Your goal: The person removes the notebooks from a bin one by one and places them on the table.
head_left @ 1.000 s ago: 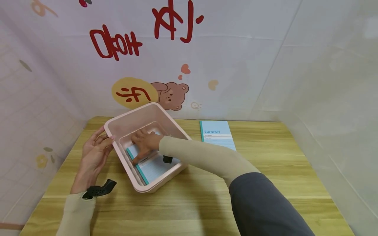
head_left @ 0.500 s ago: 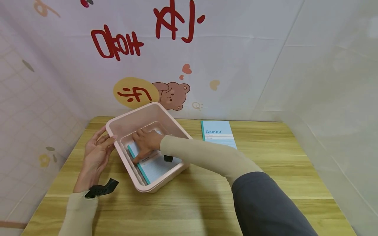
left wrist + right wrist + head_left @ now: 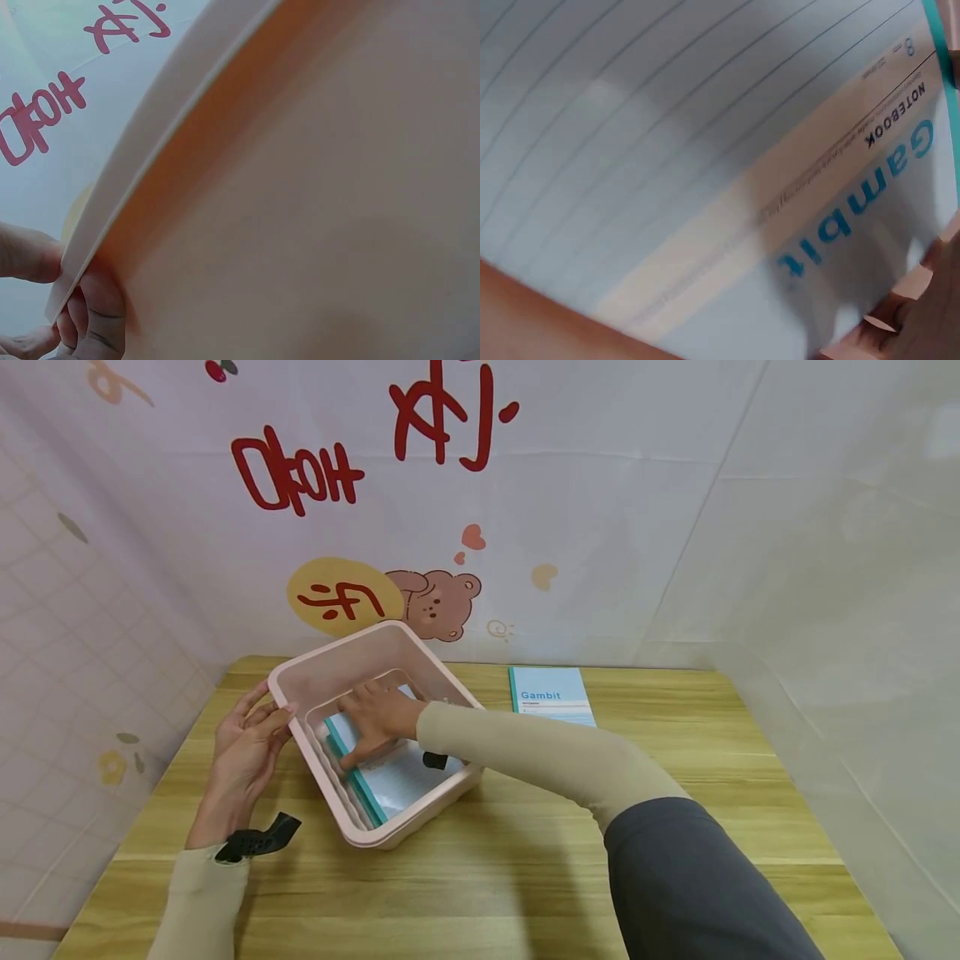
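Note:
A pale pink plastic bin (image 3: 322, 774) stands at a slant on the left half of the table. My left hand (image 3: 251, 752) pinches its left rim, thumb and fingers on either side, as the left wrist view shows at close range. Inside the bin, my right hand (image 3: 380, 720) holds a light blue notebook (image 3: 411, 785) with a teal spine, fingers spread across to its edges. In the right wrist view, fingertips (image 3: 911, 319) curl at the edge of that notebook's "Gambit" cover. A second teal spine (image 3: 333, 747) shows just beneath it; the rest of what lies below is hidden.
Another light blue "Gambit" notebook (image 3: 549, 687) lies flat at the back of the wooden table (image 3: 450, 902), partly behind the right forearm. A white printed backdrop (image 3: 615, 568) closes off the back and both sides.
The held notebook has risen slightly and tilted in the bin, baring a second teal spine under it. The right forearm has shifted a little right; the left hand stays on the rim.

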Available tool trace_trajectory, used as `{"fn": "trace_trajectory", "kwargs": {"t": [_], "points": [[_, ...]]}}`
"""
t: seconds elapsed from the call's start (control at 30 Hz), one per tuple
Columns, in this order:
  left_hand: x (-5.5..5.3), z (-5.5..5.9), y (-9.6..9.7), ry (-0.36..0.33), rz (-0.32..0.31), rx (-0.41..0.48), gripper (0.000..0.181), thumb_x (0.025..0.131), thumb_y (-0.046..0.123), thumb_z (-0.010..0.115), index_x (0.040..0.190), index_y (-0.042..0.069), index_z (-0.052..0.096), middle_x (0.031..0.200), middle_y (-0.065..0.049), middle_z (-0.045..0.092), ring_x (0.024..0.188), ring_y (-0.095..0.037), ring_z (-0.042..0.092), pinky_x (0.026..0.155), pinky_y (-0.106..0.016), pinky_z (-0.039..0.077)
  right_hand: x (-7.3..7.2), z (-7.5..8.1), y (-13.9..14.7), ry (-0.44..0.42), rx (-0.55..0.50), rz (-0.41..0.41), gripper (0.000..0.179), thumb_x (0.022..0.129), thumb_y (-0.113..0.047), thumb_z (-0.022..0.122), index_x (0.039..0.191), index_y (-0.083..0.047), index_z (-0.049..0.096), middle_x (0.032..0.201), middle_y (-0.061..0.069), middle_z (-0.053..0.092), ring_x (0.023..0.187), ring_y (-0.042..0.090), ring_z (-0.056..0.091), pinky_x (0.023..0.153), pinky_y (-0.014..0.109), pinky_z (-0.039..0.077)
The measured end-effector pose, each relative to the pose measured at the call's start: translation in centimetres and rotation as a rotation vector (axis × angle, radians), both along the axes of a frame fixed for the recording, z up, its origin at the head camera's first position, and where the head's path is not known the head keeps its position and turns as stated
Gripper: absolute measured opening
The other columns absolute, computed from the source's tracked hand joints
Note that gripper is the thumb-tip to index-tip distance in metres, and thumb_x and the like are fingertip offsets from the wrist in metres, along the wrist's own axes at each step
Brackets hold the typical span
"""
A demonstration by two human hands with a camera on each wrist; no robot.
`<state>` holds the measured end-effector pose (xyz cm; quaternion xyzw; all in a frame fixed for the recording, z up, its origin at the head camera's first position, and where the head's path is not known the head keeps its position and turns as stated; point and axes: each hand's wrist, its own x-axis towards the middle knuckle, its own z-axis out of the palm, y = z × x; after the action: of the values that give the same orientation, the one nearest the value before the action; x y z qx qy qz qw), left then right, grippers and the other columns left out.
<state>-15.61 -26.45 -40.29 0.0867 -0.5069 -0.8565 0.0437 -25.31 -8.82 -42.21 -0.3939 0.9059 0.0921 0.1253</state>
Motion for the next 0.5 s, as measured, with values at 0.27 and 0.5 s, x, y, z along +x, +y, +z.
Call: {"fn": "trace_trajectory", "kwargs": {"t": [0.27,0.5], "points": [[0.09,0.00,-0.07,-0.005,0.009,-0.040,0.066,0.094,-0.010,0.064,0.150,0.010,0.035,0.109,0.000,0.064,0.096,-0.008,0.065,0.075,-0.019,0.060,-0.07,-0.30,-0.14,0.031,-0.016,0.000,0.113,0.065,-0.100,0.053,0.144,-0.023,0.027,0.136,0.001,0.043,0.127,0.016,0.040,0.108,0.038,0.043],[0.11,-0.08,0.01,0.004,0.001,-0.041,0.065,0.095,-0.010,0.062,0.151,0.008,0.033,0.107,-0.001,0.063,0.095,-0.008,0.063,0.076,-0.018,0.059,-0.37,-0.36,0.03,0.002,-0.025,0.023,0.100,0.077,-0.089,0.055,0.152,-0.030,0.024,0.156,0.004,0.041,0.141,0.022,0.037,0.117,0.050,0.034]]}}
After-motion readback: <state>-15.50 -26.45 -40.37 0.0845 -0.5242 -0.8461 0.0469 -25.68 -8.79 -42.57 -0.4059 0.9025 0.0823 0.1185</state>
